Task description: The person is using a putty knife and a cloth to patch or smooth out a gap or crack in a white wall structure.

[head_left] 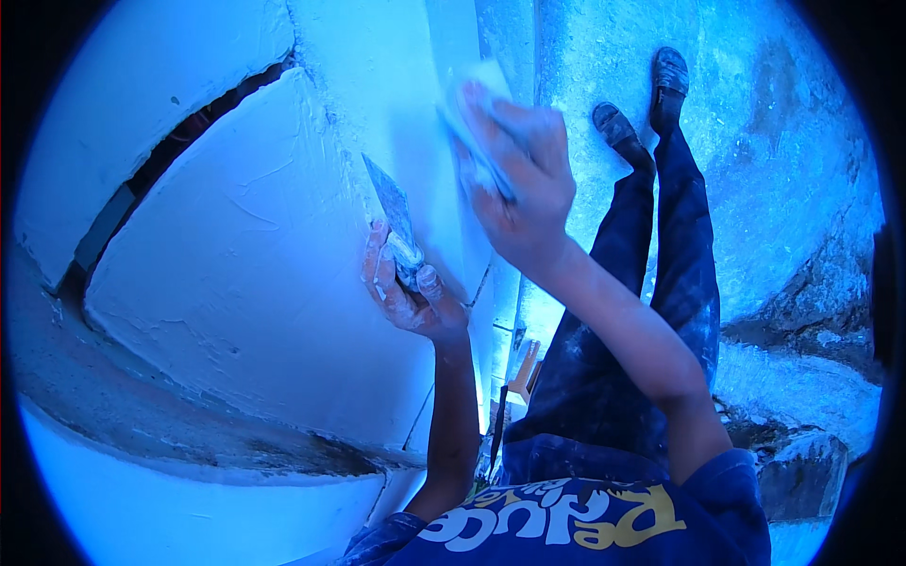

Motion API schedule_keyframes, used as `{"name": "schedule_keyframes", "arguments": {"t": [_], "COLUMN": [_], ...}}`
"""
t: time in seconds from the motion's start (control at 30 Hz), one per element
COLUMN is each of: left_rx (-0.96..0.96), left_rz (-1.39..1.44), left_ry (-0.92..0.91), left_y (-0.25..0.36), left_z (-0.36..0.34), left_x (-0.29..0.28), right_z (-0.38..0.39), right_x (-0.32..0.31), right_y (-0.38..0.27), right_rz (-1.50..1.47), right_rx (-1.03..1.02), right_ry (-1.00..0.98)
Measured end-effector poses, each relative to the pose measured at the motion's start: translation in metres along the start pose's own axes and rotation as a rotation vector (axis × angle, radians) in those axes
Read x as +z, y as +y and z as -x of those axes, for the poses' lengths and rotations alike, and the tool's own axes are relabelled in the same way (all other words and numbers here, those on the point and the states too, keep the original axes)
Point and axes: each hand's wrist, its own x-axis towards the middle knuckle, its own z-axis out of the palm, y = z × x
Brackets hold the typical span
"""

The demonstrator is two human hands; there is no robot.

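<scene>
My left hand [415, 307], smeared with white, is closed around the handle of a putty knife [388, 196]. The blade points away from me, close to a pale plastered surface [236, 226]. In my right hand [533, 179] is a pale flat block [479, 149], gripped between fingers and thumb. It sits at the right side of the plastered surface, near its edge. The hand and block are slightly blurred, so I cannot tell whether the block touches the surface or exactly what kind it is.
A dark gap [175, 137] cuts across the plastered surface at the left. A rough ledge [208, 420] runs below it. My dark shoes [670, 71] rest on the stained floor [755, 226] at right. A small wooden piece [525, 373] is beside my legs.
</scene>
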Motion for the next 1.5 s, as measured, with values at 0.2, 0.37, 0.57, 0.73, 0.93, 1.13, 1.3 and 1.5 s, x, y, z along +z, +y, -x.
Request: {"name": "schedule_keyframes", "arguments": {"t": [0.2, 0.37, 0.57, 0.73, 0.93, 1.13, 1.3, 1.5], "left_rx": [0.001, -0.002, -0.004, 0.02, 0.007, 0.014, 0.006, 0.048], "left_rz": [0.038, 0.025, 0.021, -0.008, 0.018, -0.042, -0.012, 0.044], "left_ry": [0.036, 0.041, 0.031, 0.021, 0.022, 0.008, 0.024, 0.052], "left_y": [-0.006, -0.004, -0.005, -0.003, -0.007, -0.002, -0.002, -0.009], "left_z": [0.005, 0.004, 0.006, -0.001, 0.007, 0.003, 0.004, 0.006], "left_x": [0.003, 0.004, 0.005, -0.003, 0.003, 0.002, 0.003, 0.006], "right_z": [0.03, 0.004, 0.015, -0.007, 0.008, 0.023, 0.006, 0.031], "right_x": [-0.018, -0.008, -0.016, -0.008, -0.019, -0.018, -0.008, -0.017], "right_y": [-0.014, -0.004, -0.024, -0.021, -0.02, -0.022, -0.004, -0.013], "right_rz": [0.004, 0.035, 0.112, 0.111, 0.086, 0.124, 0.12, 0.108], "right_rx": [0.06, 0.078, 0.151, 0.192, 0.198, 0.132, 0.078, 0.098], "right_ry": [-0.202, -0.12, -0.179, -0.149, -0.215, -0.192, -0.128, -0.164]}}
